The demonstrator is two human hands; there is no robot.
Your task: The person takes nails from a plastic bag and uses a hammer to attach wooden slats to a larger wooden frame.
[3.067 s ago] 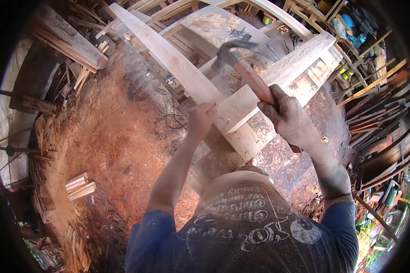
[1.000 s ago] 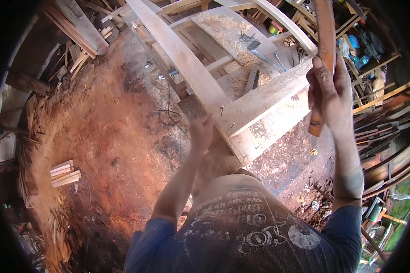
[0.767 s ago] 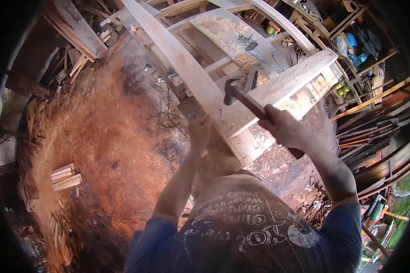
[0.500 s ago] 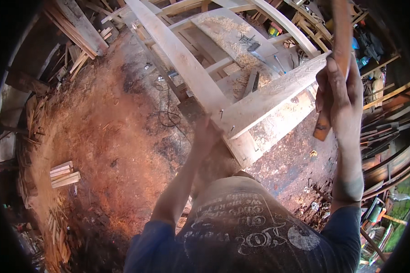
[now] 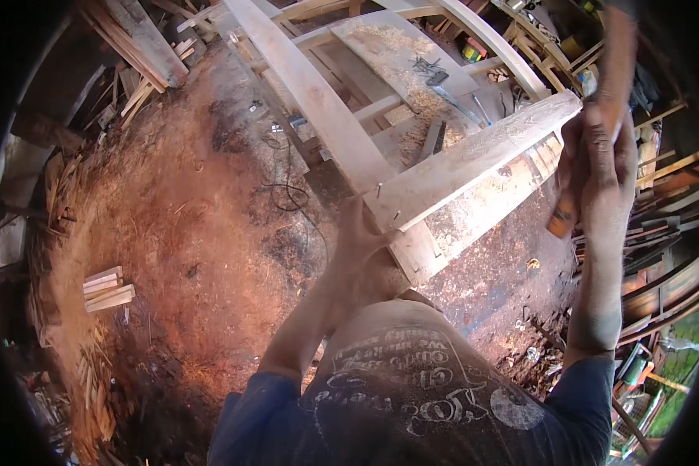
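Above right hand (image 5: 604, 159), hammer (image 5: 618, 70) blurred, top end cut off.

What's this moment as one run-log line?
left hand: against wooden frame | right hand: gripping hammer, raised | nails: two, protruding near end of board

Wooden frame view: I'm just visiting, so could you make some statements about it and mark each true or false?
1. The right hand grips a hammer. True.
2. The left hand also grips the hammer. False: it is at the near corner of the wooden frame.
3. Two nails stick up near the joint. True.
4. The small stack of pale wood pieces lies at the picture's right. False: it lies at the left.
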